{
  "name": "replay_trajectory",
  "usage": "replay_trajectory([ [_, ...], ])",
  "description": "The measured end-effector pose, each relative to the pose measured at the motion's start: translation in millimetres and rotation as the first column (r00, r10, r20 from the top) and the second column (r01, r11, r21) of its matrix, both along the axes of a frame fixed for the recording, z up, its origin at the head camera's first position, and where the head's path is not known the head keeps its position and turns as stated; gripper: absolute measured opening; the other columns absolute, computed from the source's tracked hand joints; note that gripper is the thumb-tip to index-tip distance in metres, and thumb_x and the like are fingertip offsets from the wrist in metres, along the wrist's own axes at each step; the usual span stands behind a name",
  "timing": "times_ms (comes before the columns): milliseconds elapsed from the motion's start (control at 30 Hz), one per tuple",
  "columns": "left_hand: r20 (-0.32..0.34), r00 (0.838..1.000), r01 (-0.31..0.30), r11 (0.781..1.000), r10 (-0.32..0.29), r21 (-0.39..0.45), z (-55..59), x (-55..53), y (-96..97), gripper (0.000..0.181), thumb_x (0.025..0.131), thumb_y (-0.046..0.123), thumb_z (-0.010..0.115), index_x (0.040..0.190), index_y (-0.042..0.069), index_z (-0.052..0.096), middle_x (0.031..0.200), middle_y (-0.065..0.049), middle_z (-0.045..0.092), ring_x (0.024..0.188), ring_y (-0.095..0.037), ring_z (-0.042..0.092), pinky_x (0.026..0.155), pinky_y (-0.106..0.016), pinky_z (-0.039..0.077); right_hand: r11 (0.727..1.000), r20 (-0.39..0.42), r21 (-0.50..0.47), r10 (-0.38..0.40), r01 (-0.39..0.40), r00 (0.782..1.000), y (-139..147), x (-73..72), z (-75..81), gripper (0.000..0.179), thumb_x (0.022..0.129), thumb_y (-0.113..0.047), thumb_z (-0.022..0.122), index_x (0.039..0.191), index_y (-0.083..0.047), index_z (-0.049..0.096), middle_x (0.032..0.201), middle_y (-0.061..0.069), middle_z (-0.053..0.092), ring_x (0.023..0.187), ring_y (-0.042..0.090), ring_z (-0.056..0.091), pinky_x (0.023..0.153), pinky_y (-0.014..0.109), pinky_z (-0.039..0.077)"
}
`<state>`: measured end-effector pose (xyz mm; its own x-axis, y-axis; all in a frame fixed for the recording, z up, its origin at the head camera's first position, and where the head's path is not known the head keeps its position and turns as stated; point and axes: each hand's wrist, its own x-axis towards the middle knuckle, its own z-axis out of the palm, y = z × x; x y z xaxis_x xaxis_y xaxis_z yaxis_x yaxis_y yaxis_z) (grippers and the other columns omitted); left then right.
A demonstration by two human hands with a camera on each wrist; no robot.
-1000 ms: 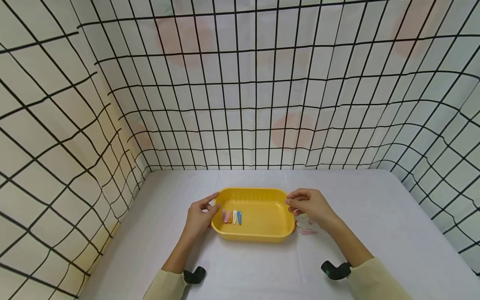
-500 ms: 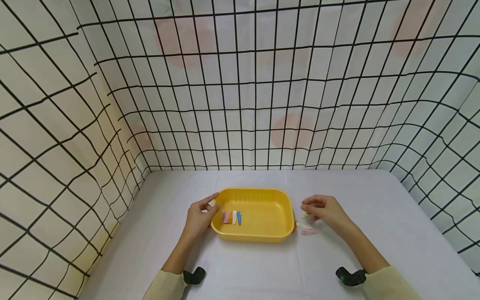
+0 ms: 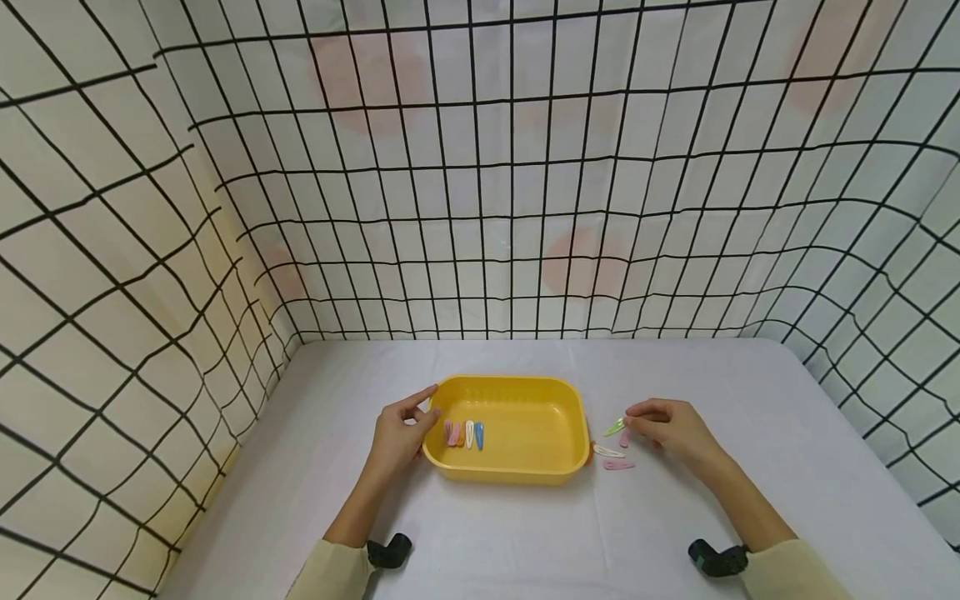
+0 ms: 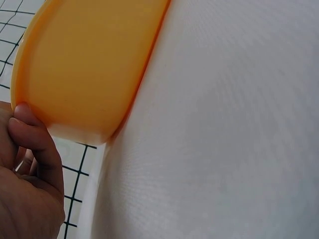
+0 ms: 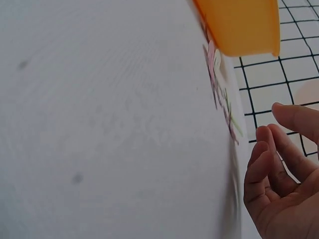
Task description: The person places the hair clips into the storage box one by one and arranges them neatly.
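Note:
My left hand point(image 3: 400, 429) grips the left rim of the yellow tray point(image 3: 525, 475), and the left wrist view shows its fingertips on the tray wall point(image 4: 75, 74). Inside the tray, at its left, several snap hair clips lie in a row, among them a white clip point(image 3: 469, 434) and a blue clip point(image 3: 479, 436). My right hand point(image 3: 675, 429) is right of the tray, fingertips beside a green hair clip point(image 3: 615, 427) and a pink clip point(image 3: 625, 438). In the right wrist view a gap parts its thumb point(image 5: 294, 117) from its fingers, with nothing between.
Between tray and right hand, a white hair clip point(image 3: 608, 452) and another pink clip point(image 3: 618, 465) lie on the white-covered table point(image 3: 510, 533). An orange bit point(image 3: 593, 447) shows at the tray's right edge. Black-gridded cloth point(image 3: 480, 192) hangs behind and along both sides.
My right hand has left the tray's right rim and moved rightward past the loose clips, uncovering the green clip and a pink one. The left hand and tray stay practically still.

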<state>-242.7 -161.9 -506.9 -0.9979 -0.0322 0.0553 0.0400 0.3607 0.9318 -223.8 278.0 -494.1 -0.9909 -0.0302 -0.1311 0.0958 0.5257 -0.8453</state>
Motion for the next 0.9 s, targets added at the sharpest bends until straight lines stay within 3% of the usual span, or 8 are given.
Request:
replay_trajectory([
  [300,-0.003,1.0,0.008,1.0,-0.008,-0.006,-1.3,-0.7,-0.9,0.044,0.095,0.019,0.075,0.138,0.026,0.068,0.075,-0.005,0.057,0.037,-0.013,0.043,0.038,-0.021,0.042,0.997,0.023,0.059,-0.043,0.042,0.999,6.4,-2.1,-11.1,0.036,0.095,-0.026,0.073,0.121,-0.001,0.07,0.103,0.008,0.073,0.078,0.018,0.058,0.059,0.026,0.051],
  [667,-0.003,1.0,0.005,1.0,-0.005,-0.013,-1.2,-0.7,-1.4,0.045,0.094,0.02,0.075,0.138,0.026,0.068,0.075,-0.005,0.058,0.036,-0.01,0.043,0.037,-0.02,0.043,0.987,-0.056,0.158,-0.012,0.021,0.998,7.1,-6.2,-21.1,0.04,0.086,-0.031,0.084,0.113,-0.002,0.074,0.096,0.003,0.074,0.085,0.015,0.065,0.069,0.018,0.053],
  [900,0.006,1.0,0.003,1.0,-0.003,-0.015,-0.7,-0.8,-1.1,0.045,0.094,0.02,0.075,0.138,0.027,0.068,0.075,-0.005,0.058,0.036,-0.01,0.043,0.038,-0.02,0.042,0.979,-0.073,0.199,-0.03,0.044,0.997,4.6,-4.7,-23.2,0.04,0.084,-0.033,0.085,0.111,-0.005,0.074,0.095,0.003,0.074,0.083,0.015,0.063,0.069,0.018,0.052],
])
